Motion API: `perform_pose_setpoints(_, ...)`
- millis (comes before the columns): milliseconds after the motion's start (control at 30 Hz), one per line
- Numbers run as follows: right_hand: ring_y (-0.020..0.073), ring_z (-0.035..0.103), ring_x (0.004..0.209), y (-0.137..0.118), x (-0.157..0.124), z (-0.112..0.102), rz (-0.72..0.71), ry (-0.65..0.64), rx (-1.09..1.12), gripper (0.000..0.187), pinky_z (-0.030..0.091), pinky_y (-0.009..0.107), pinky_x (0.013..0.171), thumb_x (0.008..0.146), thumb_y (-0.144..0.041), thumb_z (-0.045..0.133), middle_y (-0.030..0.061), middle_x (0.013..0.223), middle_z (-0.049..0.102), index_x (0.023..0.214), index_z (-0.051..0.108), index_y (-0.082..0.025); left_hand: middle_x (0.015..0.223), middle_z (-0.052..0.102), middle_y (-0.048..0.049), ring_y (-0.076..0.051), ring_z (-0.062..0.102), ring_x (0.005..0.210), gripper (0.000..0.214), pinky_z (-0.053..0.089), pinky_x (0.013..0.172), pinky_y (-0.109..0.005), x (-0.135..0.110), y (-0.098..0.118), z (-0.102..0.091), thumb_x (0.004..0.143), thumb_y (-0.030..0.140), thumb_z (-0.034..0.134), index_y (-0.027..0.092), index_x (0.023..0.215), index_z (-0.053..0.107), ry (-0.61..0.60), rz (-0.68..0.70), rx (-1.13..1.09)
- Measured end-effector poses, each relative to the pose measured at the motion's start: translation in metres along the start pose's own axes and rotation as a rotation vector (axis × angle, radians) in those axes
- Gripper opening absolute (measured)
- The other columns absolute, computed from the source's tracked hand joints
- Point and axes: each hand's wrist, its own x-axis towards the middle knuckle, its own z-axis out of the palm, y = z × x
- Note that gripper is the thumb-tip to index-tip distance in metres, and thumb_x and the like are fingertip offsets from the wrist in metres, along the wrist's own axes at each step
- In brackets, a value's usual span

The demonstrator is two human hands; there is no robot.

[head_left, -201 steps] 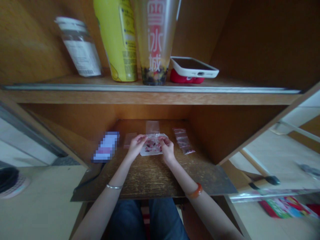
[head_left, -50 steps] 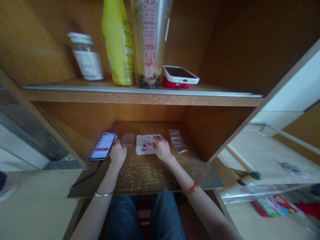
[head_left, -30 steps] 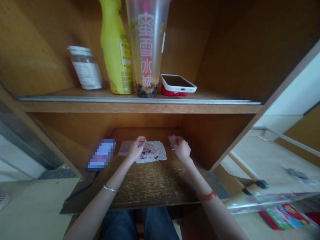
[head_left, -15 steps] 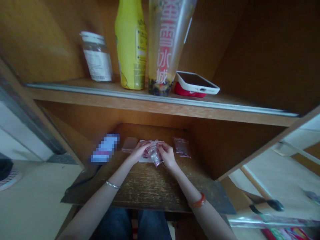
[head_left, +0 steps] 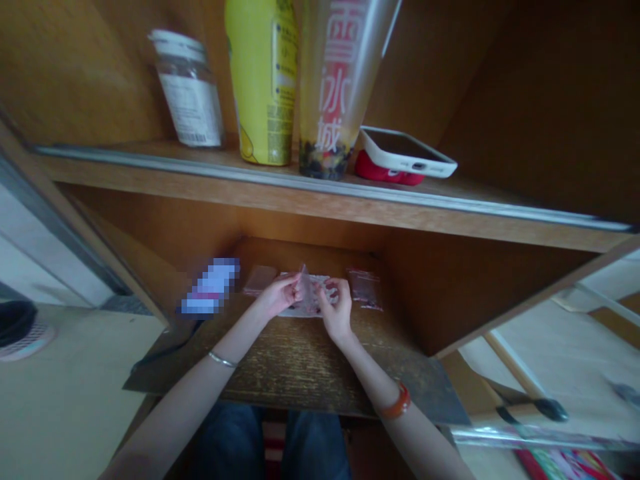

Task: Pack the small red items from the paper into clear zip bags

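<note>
Shelf of dark-grained wood (head_left: 295, 363) fills the lower middle of the head-worn view, with a person's forearms reaching in over it from the bottom edge. The left hand (head_left: 279, 295) and the right hand (head_left: 337, 309) come close together near the back of the shelf, apart but not touching. Between them a small clear plastic bag (head_left: 303, 284) stands up on edge. The left fingertips seem to pinch one side of it, while the right fingers (head_left: 330, 288) curl beside the other side; whether they grip it is too small to tell. A light fingertip hold at the edge suits film this thin, leaving its mouth free of creases.

Under the hands lies a white sheet (head_left: 305, 311) flecked with pink-red, mostly covered. To the left are a flat pink packet (head_left: 259, 279) and a pixelated phone (head_left: 210, 287) with a black cable (head_left: 165, 351). To the right, a clear bag of reddish bits (head_left: 365, 290) lies just beyond the right hand.

A thin bangle (head_left: 221, 360) circles the left wrist, and an orange bangle (head_left: 397, 403) the right. On the shelf above stand a label-wrapped jar (head_left: 187, 90), a yellow bottle (head_left: 263, 80), a tall clear cup (head_left: 335, 87) with dark pearls, and a white-cased phone (head_left: 407, 152).
</note>
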Motion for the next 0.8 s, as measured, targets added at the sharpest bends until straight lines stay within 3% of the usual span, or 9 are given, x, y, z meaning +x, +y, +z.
perform_pose_setpoints(133, 0.0136, 0.045, 0.06, -0.01, -0.003, -0.003, 0.033, -0.121, 0.142, 0.038, 0.038, 0.027, 0.062, 0.084, -0.046, 0.053, -0.0004, 0.059, 0.049, 0.057, 0.047, -0.02, 0.05, 0.044, 0.0064, -0.004, 0.039, 0.041, 0.022, 0.03, 0.039, -0.016, -0.004, 0.003, 0.004, 0.068, 0.018, 0.073, 0.014, 0.064, 0.051, -0.023, 0.056, 0.082)
perform_pose_setpoints(267, 0.0099, 0.041, 0.044, -0.009, -0.009, 0.003, 0.207, -0.44, 0.425, 0.053, 0.032, 0.024, 0.048, 0.084, -0.057, 0.049, -0.001, 0.045, 0.046, 0.047, 0.048, -0.019, 0.046, 0.045, 0.0077, -0.002, 0.035, 0.036, 0.035, 0.024, 0.034, -0.013, -0.006, -0.001, 0.002, 0.056, 0.029, 0.082, 0.013, 0.069, 0.053, -0.132, 0.003, 0.241)
perform_pose_setpoints(400, 0.0084, 0.043, 0.034, -0.007, -0.012, 0.009, 0.472, -0.753, 0.669, 0.061, 0.024, 0.021, 0.035, 0.083, -0.067, 0.041, 0.0018, 0.045, 0.055, 0.056, 0.057, -0.016, 0.039, 0.04, 0.0094, -0.002, 0.028, 0.028, 0.042, 0.018, 0.028, -0.012, -0.006, -0.001, -0.002, 0.06, 0.042, 0.08, 0.014, 0.066, 0.05, -0.24, -0.041, 0.354)
perform_pose_setpoints(500, 0.008, 0.042, 0.03, -0.009, -0.01, 0.011, 0.578, -0.816, 0.762, 0.059, 0.021, 0.019, 0.031, 0.08, -0.069, 0.043, 0.0004, 0.045, 0.057, 0.067, 0.062, -0.015, 0.04, 0.042, 0.009, -0.002, 0.025, 0.026, 0.043, 0.02, 0.027, -0.013, -0.006, 0.0, -0.004, 0.061, 0.045, 0.079, 0.014, 0.066, 0.049, -0.26, -0.055, 0.383)
perform_pose_setpoints(633, 0.0084, 0.043, 0.029, -0.01, -0.006, 0.01, 0.654, -0.82, 0.816, 0.052, 0.023, 0.019, 0.031, 0.078, -0.063, 0.047, -0.0003, 0.044, 0.056, 0.069, 0.062, -0.014, 0.041, 0.044, 0.0076, -0.004, 0.035, 0.029, 0.042, 0.029, 0.029, -0.015, -0.005, -0.003, -0.004, 0.061, 0.044, 0.079, 0.015, 0.065, 0.049, -0.269, -0.078, 0.423)
perform_pose_setpoints(800, 0.0077, 0.044, 0.032, -0.007, -0.001, 0.005, 0.774, -0.877, 0.86, 0.038, 0.024, 0.019, 0.031, 0.082, -0.048, 0.048, 0.0005, 0.051, 0.06, 0.069, 0.061, -0.014, 0.039, 0.04, 0.0091, -0.004, 0.037, 0.032, 0.043, 0.035, 0.033, -0.016, -0.002, -0.006, -0.005, 0.058, 0.041, 0.08, 0.015, 0.059, 0.046, -0.159, -0.039, 0.397)
